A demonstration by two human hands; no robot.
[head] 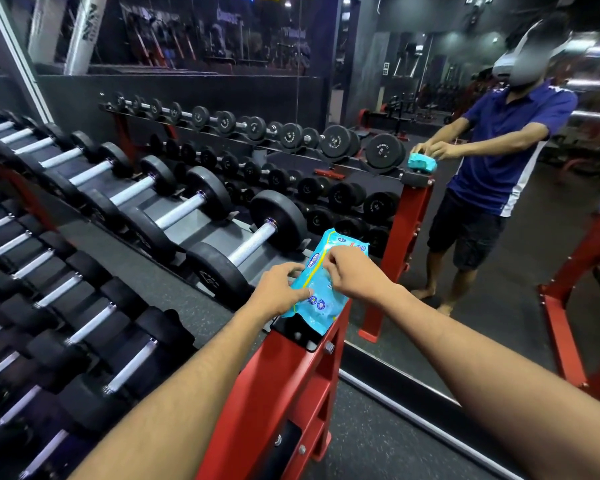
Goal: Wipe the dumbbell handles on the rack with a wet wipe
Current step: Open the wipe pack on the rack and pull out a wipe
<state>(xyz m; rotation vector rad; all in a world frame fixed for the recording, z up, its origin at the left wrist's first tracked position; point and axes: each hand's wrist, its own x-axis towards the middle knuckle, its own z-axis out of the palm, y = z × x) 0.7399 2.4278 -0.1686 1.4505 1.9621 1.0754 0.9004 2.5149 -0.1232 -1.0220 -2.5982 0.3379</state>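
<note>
A light-blue pack of wet wipes [321, 299] lies on the top end of the red dumbbell rack [291, 386]. My left hand [279, 285] holds the pack at its left edge, thumb on top. My right hand [350, 271] pinches at the upper face of the pack with curled fingers. No loose wipe shows. Black dumbbells with silver handles fill the rack in rows to the left; the nearest top-row dumbbell handle [252, 242] is just beyond the pack.
A wall mirror [430, 220] stands directly behind the rack end and shows my reflection and the rack's. Lower rows of dumbbells [84, 323] run to the left. Dark rubber floor [378, 434] lies to the right of the rack's red upright.
</note>
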